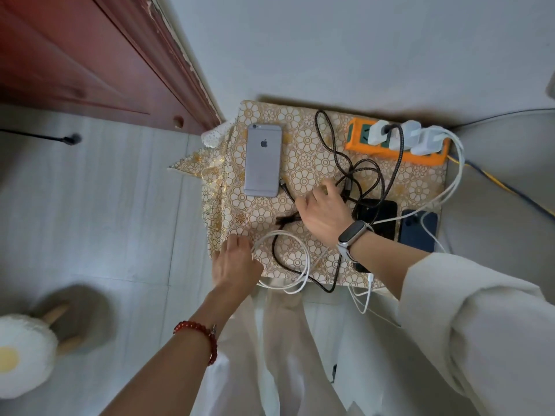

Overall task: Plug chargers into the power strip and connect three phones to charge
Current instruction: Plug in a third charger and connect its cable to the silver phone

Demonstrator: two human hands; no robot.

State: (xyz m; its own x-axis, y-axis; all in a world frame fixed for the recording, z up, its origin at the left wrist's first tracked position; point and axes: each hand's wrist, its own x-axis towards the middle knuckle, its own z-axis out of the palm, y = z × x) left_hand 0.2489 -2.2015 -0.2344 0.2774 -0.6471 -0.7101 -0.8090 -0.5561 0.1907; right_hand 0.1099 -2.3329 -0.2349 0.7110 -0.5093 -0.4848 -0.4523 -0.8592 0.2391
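An orange power strip [359, 145] lies at the table's far right with three white chargers [404, 136] plugged in. A silver phone [262, 160] lies face down at the far left. A black phone [380, 217] and a dark blue phone [419, 231] lie at the right. My right hand [322, 214] reaches into the tangle of black braided cable [365, 178], its fingers closing on it. My left hand [237, 261] rests at the table's near left corner on a loop of white cable [303, 262]. A white connector [370, 279] hangs over the near edge.
The small table wears a gold flower-patterned cloth [303, 163] and stands against a white wall. A red-brown wooden door [75, 55] is at the left. A fluffy egg-shaped stool [24, 358] stands on the tiled floor at the lower left. Yellow and dark cords [507, 187] trail off right.
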